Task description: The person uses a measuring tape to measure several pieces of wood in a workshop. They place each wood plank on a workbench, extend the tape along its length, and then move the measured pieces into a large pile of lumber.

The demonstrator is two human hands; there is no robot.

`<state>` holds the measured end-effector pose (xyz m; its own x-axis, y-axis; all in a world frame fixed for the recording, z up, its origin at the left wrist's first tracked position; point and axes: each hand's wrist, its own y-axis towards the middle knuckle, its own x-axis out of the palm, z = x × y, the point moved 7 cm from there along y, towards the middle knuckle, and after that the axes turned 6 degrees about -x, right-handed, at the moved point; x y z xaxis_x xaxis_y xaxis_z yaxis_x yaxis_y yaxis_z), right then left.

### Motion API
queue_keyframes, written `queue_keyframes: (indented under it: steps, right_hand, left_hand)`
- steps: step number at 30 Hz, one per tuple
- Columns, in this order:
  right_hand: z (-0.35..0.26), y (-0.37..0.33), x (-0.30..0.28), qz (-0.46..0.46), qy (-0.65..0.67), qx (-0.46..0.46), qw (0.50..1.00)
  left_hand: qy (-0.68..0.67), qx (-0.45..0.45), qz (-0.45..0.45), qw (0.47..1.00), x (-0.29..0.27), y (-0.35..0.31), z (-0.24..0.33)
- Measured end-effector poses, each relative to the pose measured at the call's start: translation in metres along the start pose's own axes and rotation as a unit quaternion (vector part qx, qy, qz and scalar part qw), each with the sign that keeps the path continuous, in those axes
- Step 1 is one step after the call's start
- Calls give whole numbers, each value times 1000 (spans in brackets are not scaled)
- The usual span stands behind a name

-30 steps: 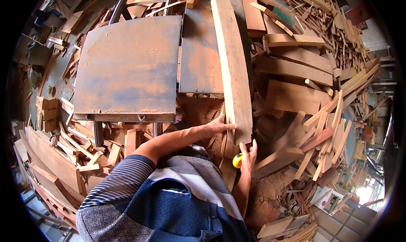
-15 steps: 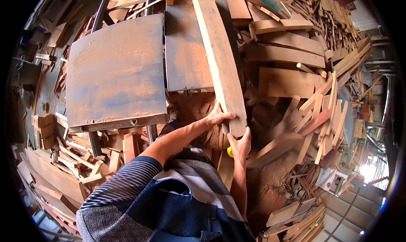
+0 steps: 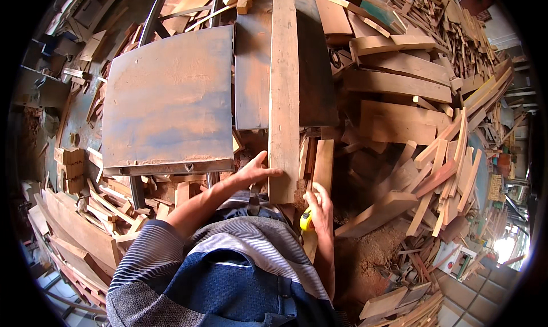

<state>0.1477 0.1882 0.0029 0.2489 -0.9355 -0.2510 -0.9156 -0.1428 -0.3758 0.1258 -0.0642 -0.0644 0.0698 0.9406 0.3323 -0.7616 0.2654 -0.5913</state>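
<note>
A long, squared timber beam (image 3: 283, 93) lies lengthwise over the darker metal table, its near end jutting toward my body. My left hand (image 3: 258, 170) grips this end from the left side, the thumb lying across the top face. To the right of the beam and apart from it is my right hand (image 3: 321, 210), fingers curled. A yellow tape measure (image 3: 306, 219) sits against its palm side and looks held there; the lower fingers are hidden. Below that hand, a narrow plank (image 3: 323, 161) stands near the beam's end.
A flat, dusty metal table (image 3: 168, 98) is at left, with the darker metal table (image 3: 253, 70) beside it. Stacked boards (image 3: 399, 75) and loose wood strips (image 3: 451, 178) crowd the right. Offcuts (image 3: 114, 213) pile up at lower left, and sawdust (image 3: 371, 258) covers the ground at lower right.
The beam has swung from a slant to nearly straight ahead, and its near end has moved left and closer. My right hand has let go of it. More of the tape measure shows.
</note>
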Motion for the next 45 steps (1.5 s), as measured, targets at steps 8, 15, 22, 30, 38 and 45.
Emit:
queue_keyframes:
  steps: [8,15,22,30,38,45]
  right_hand:
    - [-78,16,51,-150,-85,-69,983]
    - [-83,9,63,-207,-77,-56,974]
    - [-66,4,71,-285,-39,-82,954]
    - [-78,-7,72,-354,129,-1,926]
    - [-73,-5,72,-310,184,36,932]
    - [-63,-4,63,-273,212,78,935]
  left_hand:
    - [319,196,-56,926,65,-65,71]
    - [212,111,-194,951,80,-56,44]
    - [176,117,-223,952,81,-78,56]
    - [78,76,-235,966,74,-82,59]
    - [44,38,-200,978,63,-69,42]
    - [-34,6,-163,986,60,-70,50]
